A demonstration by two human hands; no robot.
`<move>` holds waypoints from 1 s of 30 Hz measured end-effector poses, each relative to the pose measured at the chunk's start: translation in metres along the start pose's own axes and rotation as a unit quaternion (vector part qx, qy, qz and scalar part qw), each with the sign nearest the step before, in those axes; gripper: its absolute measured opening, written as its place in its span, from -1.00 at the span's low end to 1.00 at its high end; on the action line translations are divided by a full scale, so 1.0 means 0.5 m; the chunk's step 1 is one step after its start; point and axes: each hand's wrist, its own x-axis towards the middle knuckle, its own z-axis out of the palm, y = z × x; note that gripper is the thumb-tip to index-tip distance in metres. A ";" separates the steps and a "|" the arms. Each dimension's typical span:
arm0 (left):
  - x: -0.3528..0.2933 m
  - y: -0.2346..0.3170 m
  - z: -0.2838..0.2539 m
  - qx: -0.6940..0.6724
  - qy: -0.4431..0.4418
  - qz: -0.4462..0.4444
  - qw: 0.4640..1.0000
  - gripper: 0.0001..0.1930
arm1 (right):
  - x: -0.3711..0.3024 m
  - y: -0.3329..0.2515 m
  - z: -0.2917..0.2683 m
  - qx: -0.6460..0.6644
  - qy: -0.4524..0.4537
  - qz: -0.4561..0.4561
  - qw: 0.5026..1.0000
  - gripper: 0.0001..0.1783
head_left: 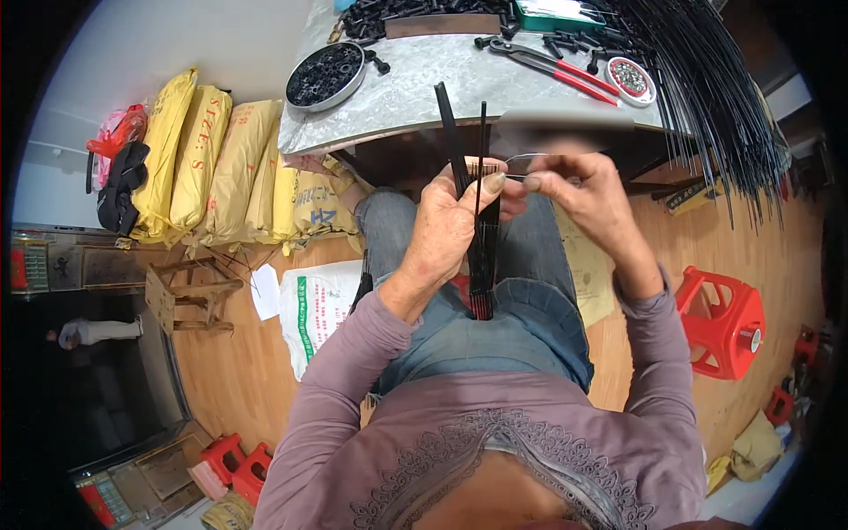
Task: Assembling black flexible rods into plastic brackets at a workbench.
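Upright over my lap stands a folded black umbrella frame (pixel 482 256), its thin ribs bunched together around a thicker shaft that leans up to the left. My left hand (pixel 446 225) is closed around its upper part, the thumb pressed against the ribs. To the right, my right hand (pixel 587 193) pinches a thin silvery wire (pixel 526 156) that curves across to the ribs near my left thumb. Fingers partly hide where the wire meets the frame. The frame's lower end rests near my jeans, where a little red shows.
Ahead is a grey table (pixel 415 93) bearing a bowl of black rings (pixel 325 75), red-handled pincers (pixel 556 71), a dish of small metal parts (pixel 629 79) and long black rods (pixel 715 88). A red stool (pixel 723 322) stands right; yellow sacks (pixel 208 159) and a wooden stool (pixel 190 291) are left.
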 end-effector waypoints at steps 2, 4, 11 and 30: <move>-0.001 -0.001 0.000 -0.001 0.003 0.021 1.000 -0.67 | -0.005 0.024 0.032 0.019 0.047 -0.042 0.998 -0.86; -0.002 -0.003 0.000 -0.013 0.009 0.019 1.000 -0.73 | -0.008 0.032 0.047 0.038 0.060 -0.054 0.996 -0.88; -0.005 -0.006 0.004 -0.063 -0.013 0.030 0.998 -0.81 | -0.018 0.044 0.093 0.197 0.122 0.025 0.973 -0.88; -0.011 -0.011 0.004 -0.070 0.018 0.023 0.997 -0.85 | -0.017 0.036 0.135 0.312 0.215 0.012 0.925 -0.77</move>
